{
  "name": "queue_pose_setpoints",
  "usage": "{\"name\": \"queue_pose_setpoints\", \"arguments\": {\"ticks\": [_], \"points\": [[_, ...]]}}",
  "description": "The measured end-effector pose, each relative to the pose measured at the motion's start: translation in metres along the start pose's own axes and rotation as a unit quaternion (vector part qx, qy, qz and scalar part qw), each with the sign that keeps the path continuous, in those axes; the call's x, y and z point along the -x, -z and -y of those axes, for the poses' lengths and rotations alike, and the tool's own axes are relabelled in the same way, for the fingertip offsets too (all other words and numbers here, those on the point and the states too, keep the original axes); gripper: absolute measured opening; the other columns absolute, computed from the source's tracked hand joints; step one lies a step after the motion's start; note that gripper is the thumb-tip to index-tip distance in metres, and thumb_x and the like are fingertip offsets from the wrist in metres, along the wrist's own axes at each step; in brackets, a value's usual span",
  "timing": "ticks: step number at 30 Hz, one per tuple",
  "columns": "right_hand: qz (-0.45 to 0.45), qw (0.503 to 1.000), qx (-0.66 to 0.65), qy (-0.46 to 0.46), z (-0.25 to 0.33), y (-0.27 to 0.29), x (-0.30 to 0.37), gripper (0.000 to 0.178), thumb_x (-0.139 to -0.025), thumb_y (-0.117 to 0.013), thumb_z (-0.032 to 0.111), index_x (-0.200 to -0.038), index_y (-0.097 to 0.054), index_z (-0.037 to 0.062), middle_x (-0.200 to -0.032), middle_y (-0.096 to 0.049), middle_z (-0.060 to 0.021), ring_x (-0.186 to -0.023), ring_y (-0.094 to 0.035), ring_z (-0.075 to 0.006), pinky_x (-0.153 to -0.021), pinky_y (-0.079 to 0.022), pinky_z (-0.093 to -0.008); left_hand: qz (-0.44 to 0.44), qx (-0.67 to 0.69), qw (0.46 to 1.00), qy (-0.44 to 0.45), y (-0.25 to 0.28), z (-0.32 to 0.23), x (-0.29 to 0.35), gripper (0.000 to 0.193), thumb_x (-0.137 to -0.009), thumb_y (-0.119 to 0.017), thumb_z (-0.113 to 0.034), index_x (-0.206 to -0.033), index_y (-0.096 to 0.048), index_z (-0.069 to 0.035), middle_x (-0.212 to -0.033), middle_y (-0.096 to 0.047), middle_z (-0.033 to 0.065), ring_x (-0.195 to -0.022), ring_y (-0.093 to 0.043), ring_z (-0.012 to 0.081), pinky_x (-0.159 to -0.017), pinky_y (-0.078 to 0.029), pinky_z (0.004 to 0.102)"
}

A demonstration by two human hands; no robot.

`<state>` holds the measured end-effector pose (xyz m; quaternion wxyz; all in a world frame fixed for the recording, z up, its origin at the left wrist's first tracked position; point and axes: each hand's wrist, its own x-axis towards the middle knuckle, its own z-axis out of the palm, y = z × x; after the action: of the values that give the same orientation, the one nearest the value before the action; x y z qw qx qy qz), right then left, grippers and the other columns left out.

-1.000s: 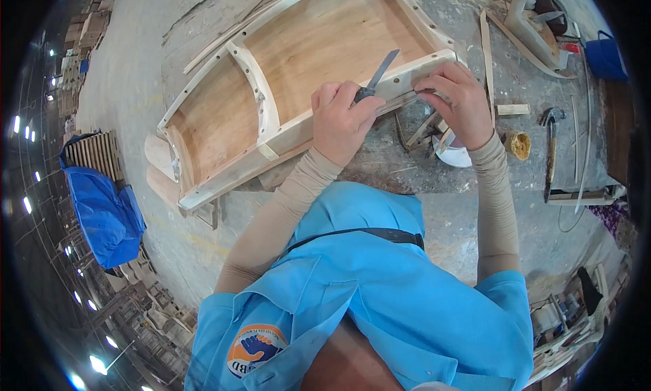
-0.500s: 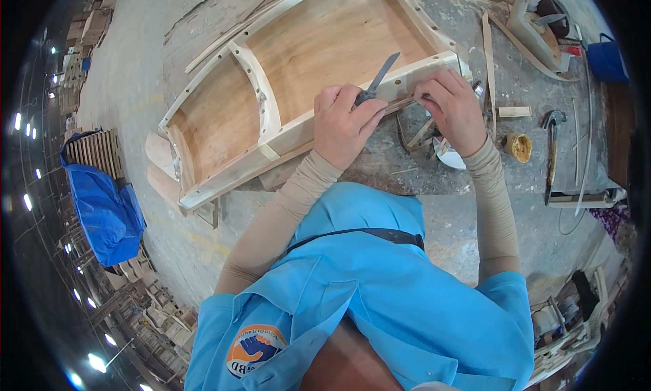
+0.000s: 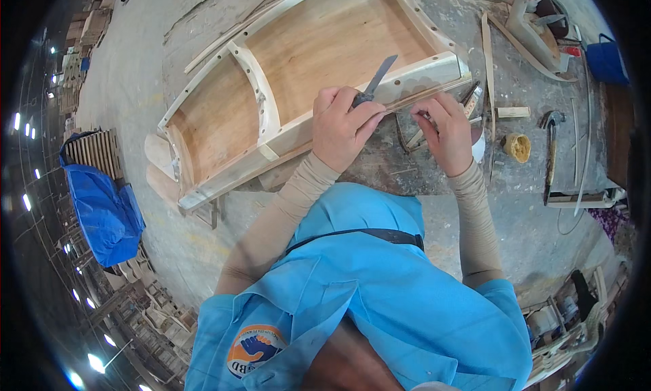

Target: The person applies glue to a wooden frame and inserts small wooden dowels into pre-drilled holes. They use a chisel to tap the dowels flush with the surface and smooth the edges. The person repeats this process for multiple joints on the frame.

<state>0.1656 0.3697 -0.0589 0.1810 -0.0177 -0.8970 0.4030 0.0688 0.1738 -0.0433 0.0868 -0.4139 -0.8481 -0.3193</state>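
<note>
Wooden frame [image 3: 257,83] joined; near edge [image 3: 418,75] apparently unfinished. Left hand [image 3: 339,130] curled round blade [image 3: 382,72]; right hand [image 3: 445,132] half-curled, contents unclear.

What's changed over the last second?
The right hand has moved toward the body and slightly left, uncovering the near right corner of the wooden frame; whether its pinched fingers hold anything is unclear. The left hand stays closed on the knife, nearly in place. The frame, hammer and yellow pot look unmoved.
</note>
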Motion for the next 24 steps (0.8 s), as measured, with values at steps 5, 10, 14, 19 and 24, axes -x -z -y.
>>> {"name": "queue_pose_setpoints", "arguments": {"ticks": [5,10,14,19,24], "points": [[-0.012,1.000,-0.002,0.013,0.004,-0.003,-0.001,0.021,-0.079,-0.072,0.002,-0.099,-0.070,0.0088,-0.088,-0.060,-0.0086,-0.085,-0.060,-0.0310,-0.074,-0.048,-0.0417,0.005,0.004,1.000,0.002,-0.001,0.002,0.002,0.021,-0.074,-0.082,-0.015,-0.093,-0.074,-0.019,-0.089,-0.057,0.0038,-0.093,-0.051,0.0294,-0.083,-0.043,0.0401],[-0.015,1.000,-0.016,0.000,0.007,-0.015,0.003,0.018,-0.079,-0.074,0.003,-0.096,-0.070,0.0076,-0.089,-0.062,-0.0095,-0.085,-0.061,-0.0318,-0.074,-0.049,-0.0418,-0.003,0.007,1.000,-0.006,-0.003,0.004,0.003,0.020,-0.074,-0.082,-0.016,-0.092,-0.074,-0.019,-0.090,-0.058,0.0043,-0.094,-0.051,0.0298,-0.083,-0.043,0.0406],[-0.030,0.999,-0.039,-0.021,0.013,-0.021,0.002,0.016,-0.079,-0.075,0.002,-0.094,-0.069,0.0055,-0.090,-0.064,-0.0105,-0.087,-0.062,-0.0327,-0.075,-0.050,-0.0418,0.002,0.014,1.000,-0.001,0.000,0.003,0.003,0.019,-0.075,-0.082,-0.016,-0.092,-0.074,-0.018,-0.092,-0.059,0.0049,-0.095,-0.051,0.0300,-0.084,-0.043,0.0407],[-0.024,0.997,-0.069,-0.017,0.021,-0.024,0.001,0.015,-0.079,-0.075,0.002,-0.093,-0.068,0.0037,-0.090,-0.064,-0.0118,-0.088,-0.063,-0.0336,-0.076,-0.050,-0.0420,-0.001,-0.002,1.000,0.007,0.002,-0.001,0.013,0.018,-0.075,-0.081,-0.016,-0.091,-0.074,-0.018,-0.093,-0.059,0.0045,-0.099,-0.051,0.0300,-0.086,-0.041,0.0414],[-0.001,0.997,-0.079,-0.023,0.023,-0.032,0.007,0.015,-0.080,-0.074,0.000,-0.093,-0.069,0.0031,-0.090,-0.063,-0.0125,-0.087,-0.063,-0.0343,-0.075,-0.051,-0.0414,0.010,-0.009,1.000,0.012,0.005,-0.004,0.014,0.017,-0.076,-0.081,-0.017,-0.091,-0.074,-0.019,-0.096,-0.059,0.0041,-0.101,-0.051,0.0296,-0.089,-0.040,0.0421]]}}
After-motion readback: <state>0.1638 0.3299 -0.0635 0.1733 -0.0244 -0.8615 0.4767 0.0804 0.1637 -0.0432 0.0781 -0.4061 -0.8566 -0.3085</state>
